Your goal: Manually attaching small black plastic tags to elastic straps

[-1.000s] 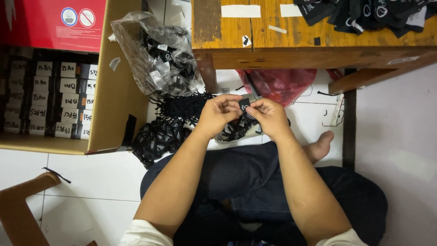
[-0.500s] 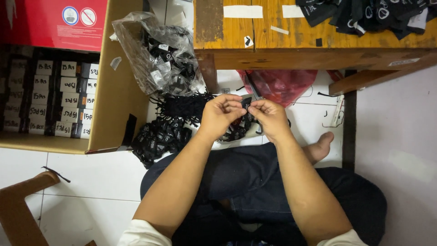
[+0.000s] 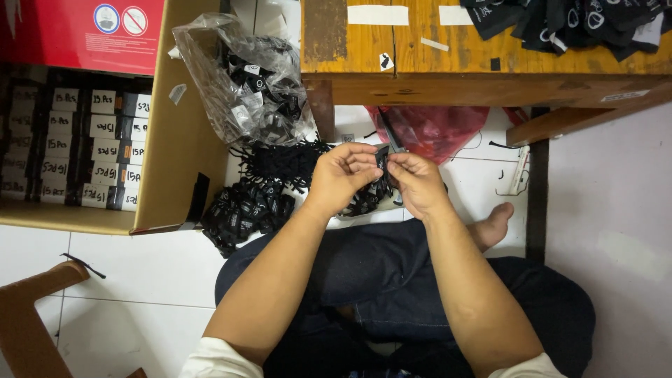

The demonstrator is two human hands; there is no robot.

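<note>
Seated person viewed from above, legs folded on a white tiled floor [image 3: 140, 280], dark trousers nearest the camera and a bare foot [image 3: 493, 225] at right. Both forearms extend forward and meet above the lap: the left hand [image 3: 341, 175] and the right hand [image 3: 418, 183] pinch 1 small black tag [image 3: 382, 158] between their fingertips, each hand closed narrowly on it, the tag held just above a loose pile of black tags [image 3: 245, 210] lying on the floor. Beyond the pile, a clear plastic bag [image 3: 241, 84] holds more black tags, and a red plastic bag [image 3: 430, 129] sits under the wooden table [image 3: 420, 49]. At left, an open cardboard box [image 3: 175, 140] contains rows of small labelled black packets [image 3: 91, 147]. Dark fabric pieces [image 3: 574, 24] lie on the table's far right.
</note>
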